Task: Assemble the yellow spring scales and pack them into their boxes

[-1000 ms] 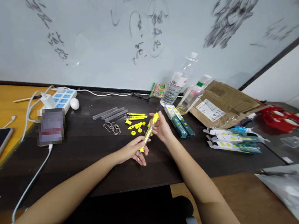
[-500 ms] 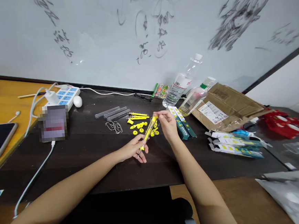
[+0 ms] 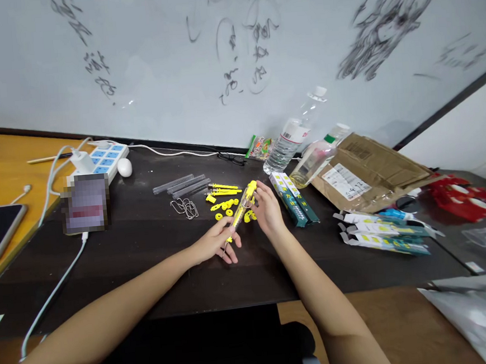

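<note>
A clear tube with yellow parts inside, which looks like a spring scale (image 3: 239, 211), slants upward between my hands above the dark table. My left hand (image 3: 219, 240) is closed around its lower end, with a thin metal hook sticking out below the fingers. Close against the yellow top end, my right hand (image 3: 268, 207) has its fingers bent around a small wire ring (image 3: 246, 203); the exact grip is partly hidden. Behind lie yellow rods (image 3: 224, 189), small yellow caps and rings (image 3: 228, 204), clear graduated tubes (image 3: 186, 185) and a tangle of wire hooks (image 3: 184, 208).
Two printed boxes (image 3: 293, 200) lie right of my hands, with several opened boxes (image 3: 384, 232) farther right. Bottles (image 3: 288, 145) and a brown parcel (image 3: 368, 166) stand behind. To the left are a charging phone (image 3: 87, 204) and a power strip (image 3: 108, 157).
My right hand has shifted from the tip of the spring scale slightly down its side, baring the yellow top. The wire ring now shows by its fingers. My left hand keeps its hold.
</note>
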`<state>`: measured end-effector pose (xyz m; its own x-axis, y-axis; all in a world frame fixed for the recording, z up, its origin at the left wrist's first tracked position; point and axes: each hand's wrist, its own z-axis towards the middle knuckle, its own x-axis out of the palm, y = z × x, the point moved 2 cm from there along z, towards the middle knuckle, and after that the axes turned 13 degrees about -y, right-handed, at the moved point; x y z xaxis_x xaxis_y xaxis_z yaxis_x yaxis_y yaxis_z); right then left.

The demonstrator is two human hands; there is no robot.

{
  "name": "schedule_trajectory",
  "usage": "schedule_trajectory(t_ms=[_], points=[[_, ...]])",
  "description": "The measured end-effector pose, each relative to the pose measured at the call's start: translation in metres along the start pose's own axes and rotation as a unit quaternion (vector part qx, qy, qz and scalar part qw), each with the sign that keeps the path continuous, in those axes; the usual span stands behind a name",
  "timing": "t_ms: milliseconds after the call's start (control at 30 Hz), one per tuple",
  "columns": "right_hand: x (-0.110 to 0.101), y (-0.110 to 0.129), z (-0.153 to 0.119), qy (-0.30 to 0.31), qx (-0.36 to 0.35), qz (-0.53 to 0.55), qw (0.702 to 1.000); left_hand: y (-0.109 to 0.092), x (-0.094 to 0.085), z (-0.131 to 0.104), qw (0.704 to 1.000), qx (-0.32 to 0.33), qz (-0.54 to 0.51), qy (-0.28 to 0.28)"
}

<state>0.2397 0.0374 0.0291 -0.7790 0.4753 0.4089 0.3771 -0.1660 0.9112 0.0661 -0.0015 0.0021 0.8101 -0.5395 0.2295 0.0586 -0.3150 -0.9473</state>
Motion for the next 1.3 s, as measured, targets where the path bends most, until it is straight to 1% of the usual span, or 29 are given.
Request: schedule_trajectory(t_ms=[133, 200, 300, 433, 500, 533, 567, 633, 700, 767, 833, 900, 967, 1000, 1067, 1133, 1200, 1300], points=[[0.007, -0.004, -0.005, 0.104, 0.088, 0.002, 0.991, 0.0, -0.001, 0.001, 1.0, 0.008, -0.007, 0.007], [0.01, -0.005, -0.008, 0.132, 0.089, 0.007, 0.987, 0.0, -0.002, 0.001, 1.0, 0.005, -0.004, 0.015], [0.008, 0.0, -0.006, 0.128, 0.048, 0.015, 0.99, 0.0, -0.001, -0.001, 0.999, -0.012, 0.005, 0.04], [-0.003, 0.015, 0.009, 0.074, -0.005, 0.04, 0.996, -0.004, 0.001, -0.005, 0.997, -0.04, 0.002, 0.07], [-0.008, 0.02, 0.015, 0.051, -0.022, 0.055, 0.997, -0.008, 0.001, -0.006, 0.996, -0.046, -0.017, 0.072], [-0.008, 0.021, 0.015, 0.05, -0.027, 0.06, 0.997, -0.01, 0.001, -0.006, 0.996, -0.044, -0.032, 0.069], [-0.007, 0.019, 0.013, 0.057, -0.027, 0.062, 0.996, -0.012, 0.0, -0.006, 0.996, -0.04, -0.047, 0.063], [-0.001, 0.014, 0.006, 0.097, -0.015, 0.055, 0.994, -0.016, -0.002, -0.006, 0.997, -0.028, -0.068, 0.038], [0.006, 0.007, -0.004, 0.144, 0.013, 0.039, 0.989, -0.017, -0.004, -0.005, 0.997, -0.023, -0.066, 0.015], [0.009, 0.003, -0.008, 0.165, 0.031, 0.027, 0.985, -0.017, -0.005, -0.005, 0.998, -0.028, -0.053, 0.009], [0.007, 0.006, -0.004, 0.149, 0.022, 0.028, 0.988, -0.015, -0.004, -0.007, 0.998, -0.036, -0.044, 0.024], [0.0, 0.013, 0.004, 0.11, -0.004, 0.039, 0.993, -0.014, -0.001, -0.008, 0.997, -0.037, -0.043, 0.047], [-0.007, 0.018, 0.012, 0.077, -0.019, 0.049, 0.996, -0.014, 0.001, -0.008, 0.996, -0.028, -0.051, 0.064], [-0.008, 0.018, 0.013, 0.073, -0.02, 0.051, 0.996, -0.014, 0.001, -0.008, 0.996, -0.019, -0.058, 0.065], [-0.005, 0.017, 0.01, 0.09, -0.015, 0.047, 0.995, -0.014, 0.001, -0.006, 0.996, -0.001, -0.075, 0.053], [0.001, 0.013, 0.002, 0.119, -0.007, 0.038, 0.992, -0.012, -0.001, -0.003, 0.996, 0.005, -0.085, 0.029], [0.008, 0.009, -0.007, 0.137, -0.005, 0.033, 0.99, -0.009, -0.003, 0.0, 0.997, 0.0, -0.082, 0.009], [0.013, 0.01, -0.016, 0.145, -0.017, 0.034, 0.989, -0.006, -0.005, 0.002, 0.997, -0.005, -0.076, -0.005]])
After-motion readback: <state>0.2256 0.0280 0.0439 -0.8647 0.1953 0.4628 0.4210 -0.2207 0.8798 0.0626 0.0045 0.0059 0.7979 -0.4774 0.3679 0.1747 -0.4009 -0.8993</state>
